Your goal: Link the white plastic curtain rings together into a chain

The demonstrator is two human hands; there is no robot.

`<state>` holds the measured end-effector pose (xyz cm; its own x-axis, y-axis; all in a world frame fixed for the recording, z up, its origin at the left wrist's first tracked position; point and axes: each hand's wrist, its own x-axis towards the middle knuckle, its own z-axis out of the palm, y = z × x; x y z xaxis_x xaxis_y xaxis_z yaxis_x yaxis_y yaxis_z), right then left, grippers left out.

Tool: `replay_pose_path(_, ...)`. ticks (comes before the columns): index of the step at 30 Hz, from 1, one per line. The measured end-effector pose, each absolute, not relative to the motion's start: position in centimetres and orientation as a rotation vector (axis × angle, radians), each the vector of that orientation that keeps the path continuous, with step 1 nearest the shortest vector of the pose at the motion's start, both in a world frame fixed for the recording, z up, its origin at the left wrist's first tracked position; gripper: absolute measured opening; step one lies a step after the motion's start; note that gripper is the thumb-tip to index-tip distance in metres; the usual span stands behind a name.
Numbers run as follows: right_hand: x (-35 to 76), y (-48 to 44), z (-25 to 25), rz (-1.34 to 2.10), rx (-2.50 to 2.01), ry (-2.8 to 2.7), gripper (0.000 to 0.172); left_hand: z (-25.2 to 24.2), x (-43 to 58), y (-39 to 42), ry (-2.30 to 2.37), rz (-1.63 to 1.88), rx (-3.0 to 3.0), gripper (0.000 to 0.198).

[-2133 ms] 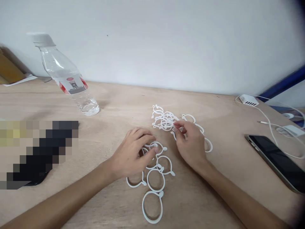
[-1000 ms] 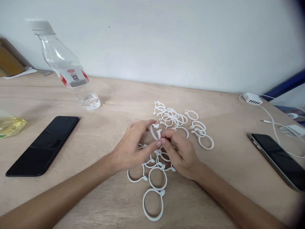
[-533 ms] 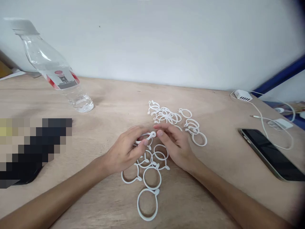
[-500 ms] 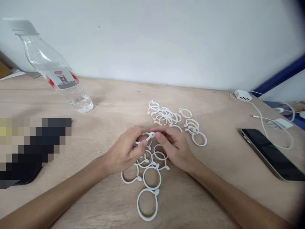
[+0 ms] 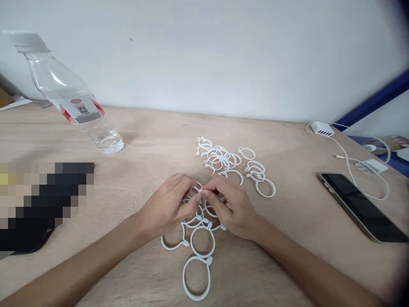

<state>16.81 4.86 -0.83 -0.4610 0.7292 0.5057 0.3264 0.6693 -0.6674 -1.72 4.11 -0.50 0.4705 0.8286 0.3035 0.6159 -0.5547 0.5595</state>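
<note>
Between our fingertips, low over the table (image 5: pixel 153 140), we pinch one small white ring (image 5: pixel 198 189). The left hand (image 5: pixel 166 209) and the right hand (image 5: pixel 231 209) are both closed on it, thumbs and forefingers meeting. We think the ring may spring out of this tight grip, because it is thin and smooth, or it may catch on the row of rings (image 5: pixel 202 241) lying directly under our hands. Behind the hands, near but apart, lies the loose pile of rings (image 5: pixel 220 160). The phone (image 5: pixel 361 207) is well apart on the right.
</note>
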Motion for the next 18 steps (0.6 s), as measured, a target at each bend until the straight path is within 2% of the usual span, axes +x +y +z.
replay_pose_path(5, 17.0, 5.0, -0.8, 0.591, -0.854, -1.977, 0.013, -0.6, -1.7, 4.0, 1.249, 0.862, 2.466, 0.029)
replay_pose_path(8, 17.1, 5.5, -1.2, 0.288, -1.117, -1.856, 0.012, -0.6, -1.7, 4.1, 1.356, 0.934, 2.428, 0.026)
replay_pose_path(12, 16.9, 6.0, -2.0, -0.052, -1.445, -1.983, 0.030, -0.6, -1.6, 4.1, 1.292, 0.901, 2.390, 0.030)
replay_pose_path(18, 16.8, 5.9, -2.1, -0.051, -1.449, -2.050, 0.013, -0.3, -1.9, 4.1, 1.103, 0.905, 2.307, 0.041)
